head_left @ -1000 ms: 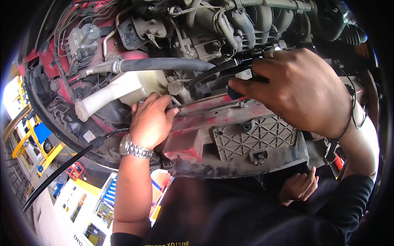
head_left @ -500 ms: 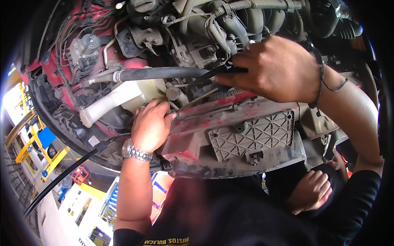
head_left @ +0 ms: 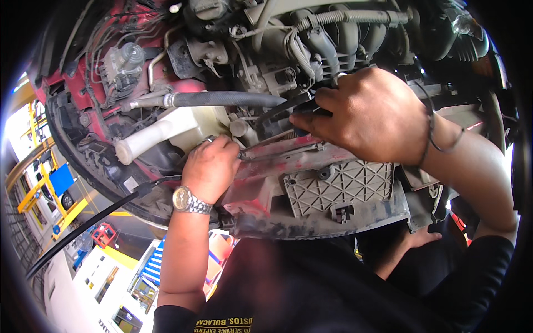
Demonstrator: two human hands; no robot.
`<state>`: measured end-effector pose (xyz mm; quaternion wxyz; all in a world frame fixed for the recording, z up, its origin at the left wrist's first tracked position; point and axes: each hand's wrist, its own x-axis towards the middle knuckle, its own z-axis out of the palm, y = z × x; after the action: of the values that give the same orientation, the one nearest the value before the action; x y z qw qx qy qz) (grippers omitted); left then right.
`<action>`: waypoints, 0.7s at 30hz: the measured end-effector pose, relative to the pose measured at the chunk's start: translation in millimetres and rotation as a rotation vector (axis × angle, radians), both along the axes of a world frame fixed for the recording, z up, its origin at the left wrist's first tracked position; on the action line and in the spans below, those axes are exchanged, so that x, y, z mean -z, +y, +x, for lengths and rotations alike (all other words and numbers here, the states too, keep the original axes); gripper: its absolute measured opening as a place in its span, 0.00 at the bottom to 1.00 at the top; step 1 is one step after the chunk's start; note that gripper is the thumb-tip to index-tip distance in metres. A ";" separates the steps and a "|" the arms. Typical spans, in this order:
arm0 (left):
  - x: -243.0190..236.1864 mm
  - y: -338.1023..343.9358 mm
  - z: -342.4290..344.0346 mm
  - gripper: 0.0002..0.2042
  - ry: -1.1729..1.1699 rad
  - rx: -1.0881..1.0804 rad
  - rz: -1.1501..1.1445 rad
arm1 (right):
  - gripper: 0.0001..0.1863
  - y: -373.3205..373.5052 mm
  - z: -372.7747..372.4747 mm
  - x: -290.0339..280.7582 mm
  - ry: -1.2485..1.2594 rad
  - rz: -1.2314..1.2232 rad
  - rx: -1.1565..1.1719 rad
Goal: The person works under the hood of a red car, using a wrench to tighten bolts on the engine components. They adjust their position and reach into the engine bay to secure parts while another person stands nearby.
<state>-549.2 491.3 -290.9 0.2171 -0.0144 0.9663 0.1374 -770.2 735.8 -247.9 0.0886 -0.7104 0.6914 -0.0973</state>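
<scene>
A: What has the left hand (head_left: 210, 166) got?
B: Its fingers are curled tight round a thin metal tool (head_left: 242, 156); only the bit poking out past the knuckles shows, lying against the red front panel (head_left: 288, 152). A wristwatch (head_left: 189, 201) sits on that wrist.
A: And the right hand (head_left: 369, 114)?
B: Fingers bent and closed over a dark part (head_left: 300, 130) at the fingertips; what it is, I cannot tell. The black hose (head_left: 222, 100) ends just beyond those fingertips.
A: Anything else close by?
B: The white reservoir (head_left: 166, 130) is just above the left knuckles, and the grey ribbed tray (head_left: 338, 188) lies under the right palm
</scene>
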 end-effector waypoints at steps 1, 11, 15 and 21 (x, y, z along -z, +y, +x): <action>0.7 -0.4 0.6 0.09 0.007 0.010 -0.010 | 0.18 -1.6 -2.2 0.7 0.021 -0.028 -0.024; -1.3 -4.2 -1.5 0.10 -0.069 -0.091 0.099 | 0.18 10.0 6.4 1.8 -0.259 0.309 0.200; 9.0 -2.2 -18.0 0.17 -0.168 -0.258 0.084 | 0.20 8.8 -2.1 -2.2 -0.052 0.169 0.050; 51.5 -2.3 -44.2 0.18 -0.453 -0.137 -0.019 | 0.16 17.4 -15.3 -33.4 -0.061 0.271 0.150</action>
<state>-593.5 489.0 -342.4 0.4185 -0.1126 0.8909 0.1360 -785.5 753.2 -214.6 0.1971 -0.6351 0.7462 -0.0307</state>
